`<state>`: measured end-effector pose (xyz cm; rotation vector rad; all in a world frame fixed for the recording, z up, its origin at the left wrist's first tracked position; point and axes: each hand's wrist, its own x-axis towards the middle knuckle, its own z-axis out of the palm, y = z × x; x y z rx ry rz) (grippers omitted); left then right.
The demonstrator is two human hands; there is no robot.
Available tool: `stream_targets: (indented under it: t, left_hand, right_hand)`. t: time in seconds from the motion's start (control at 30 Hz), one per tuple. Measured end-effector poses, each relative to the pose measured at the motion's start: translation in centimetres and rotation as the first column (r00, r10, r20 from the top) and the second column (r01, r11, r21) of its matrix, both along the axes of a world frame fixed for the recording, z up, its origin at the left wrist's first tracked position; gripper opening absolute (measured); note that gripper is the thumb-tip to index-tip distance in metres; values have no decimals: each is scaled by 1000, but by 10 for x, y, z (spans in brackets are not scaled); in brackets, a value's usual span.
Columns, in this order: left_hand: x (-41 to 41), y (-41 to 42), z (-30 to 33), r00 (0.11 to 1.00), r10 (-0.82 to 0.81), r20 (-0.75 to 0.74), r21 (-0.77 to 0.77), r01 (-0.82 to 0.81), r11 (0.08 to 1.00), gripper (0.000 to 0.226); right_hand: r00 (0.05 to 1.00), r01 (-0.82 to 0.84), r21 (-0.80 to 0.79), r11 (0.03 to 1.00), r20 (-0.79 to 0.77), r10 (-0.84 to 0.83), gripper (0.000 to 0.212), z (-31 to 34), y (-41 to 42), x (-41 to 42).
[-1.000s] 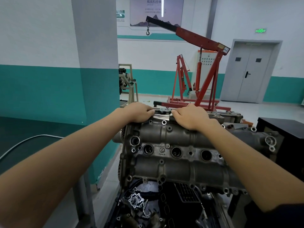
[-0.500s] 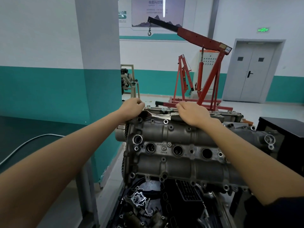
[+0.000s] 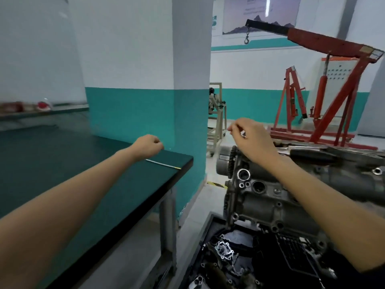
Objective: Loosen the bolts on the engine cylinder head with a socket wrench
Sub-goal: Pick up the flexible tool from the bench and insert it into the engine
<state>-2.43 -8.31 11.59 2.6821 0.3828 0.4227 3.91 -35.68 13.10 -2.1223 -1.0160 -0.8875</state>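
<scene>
Hands off the cylinder head, wrench not yet in sight

The left hand [image 3: 148, 145] holds a thin metal strip [image 3: 164, 164] over the dark workbench [image 3: 62, 163], left of the cylinder head [image 3: 291, 188]. The right hand [image 3: 251, 138] pinches something small above the head's left end — I cannot tell what. I judge this a clearing step before loosening; next the person must find a socket wrench, which is not visible. A red engine hoist [image 3: 325, 97] stands behind the head, a parts tray [image 3: 205, 232] below it.
</scene>
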Motion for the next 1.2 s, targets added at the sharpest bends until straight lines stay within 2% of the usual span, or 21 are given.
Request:
stream_targets:
  t: [0.07,0.13,0.23,0.3,0.37,0.43,0.5,0.57,0.63,0.7,0.73,0.77,0.83,0.87,0.9,0.93,1.0,1.07,1.1,1.13,1.2]
  left_hand:
    - [-26,44,-17,974,141,-178,77,-129,989,33]
    - [-56,89,-41,895,290,-339,110,-269,957,41]
    - [-105,137,-87,726,462,-509,194,-427,883,47]
    - [-124,151,-111,653,539,-532,232,-500,834,60]
    - [-131,153,-124,696,562,-447,213,-527,823,64]
    - [-130,148,-129,786,511,-348,209,-466,860,52]
    - [-124,138,-127,832,445,-331,181,-406,896,40]
    - [-116,126,-121,844,400,-357,38,-415,909,35]
    - [-108,113,-111,854,306,-420,-282,-444,850,25]
    - [-101,93,-97,858,111,-501,-654,-460,600,21]
    - [-98,81,-91,871,11,-491,-743,-425,516,23]
    - [-92,70,-89,883,-63,-466,-774,-372,512,28]
    - [-82,46,-83,898,-162,-409,-777,-249,579,33]
    - [-80,35,-82,901,-206,-382,-789,-202,580,31]
    - [-78,26,-81,897,-251,-363,-806,-168,567,27]
    - [-77,20,-80,886,-305,-348,-823,-134,552,23]
    - [-81,12,-75,833,-424,-354,-845,-91,526,22]
    - [-86,16,-71,782,-509,-359,-867,-78,492,37]
    - [-88,21,-70,785,-512,-350,-884,-96,457,46]
    - [-87,25,-68,819,-473,-324,-903,-120,412,51]
    - [-83,39,-70,950,-217,-224,-930,-142,338,57]
  right_hand:
    - [996,-60,-57,997,68,63,17,-5,40,-12]
    - [989,-127,-105,986,60,134,15,-16,81,-23]
    - [967,-240,-247,939,-148,208,20,-50,143,-35]
    - [927,-316,-331,889,-307,215,26,-77,178,-42]
    - [882,-378,-369,849,-421,210,31,-105,204,-50]
    - [839,-429,-394,813,-508,196,33,-129,223,-59]
    - [803,-463,-398,792,-566,185,33,-146,237,-69]
    - [782,-471,-373,800,-596,182,35,-154,244,-74]
    - [751,-460,-315,830,-637,175,35,-154,247,-72]
    - [655,-443,-186,877,-736,175,30,-149,248,-71]
    - [564,-425,-85,901,-804,190,28,-147,247,-72]
    - [428,-391,55,919,-873,235,27,-143,246,-74]
    - [91,-230,344,910,-924,372,26,-136,240,-74]
    - [-36,-135,438,889,-898,438,25,-131,235,-72]
    - [-121,-70,489,870,-870,479,23,-125,228,-70]
    - [-174,-37,512,858,-849,499,21,-118,221,-69]
    - [-216,26,574,819,-796,565,23,-105,211,-69]
    - [-239,121,655,746,-710,663,24,-92,199,-68]
    - [-237,133,687,715,-678,696,25,-85,190,-65]
    - [-232,128,713,690,-655,719,24,-78,175,-62]
    - [-268,90,745,661,-621,737,21,-67,146,-57]
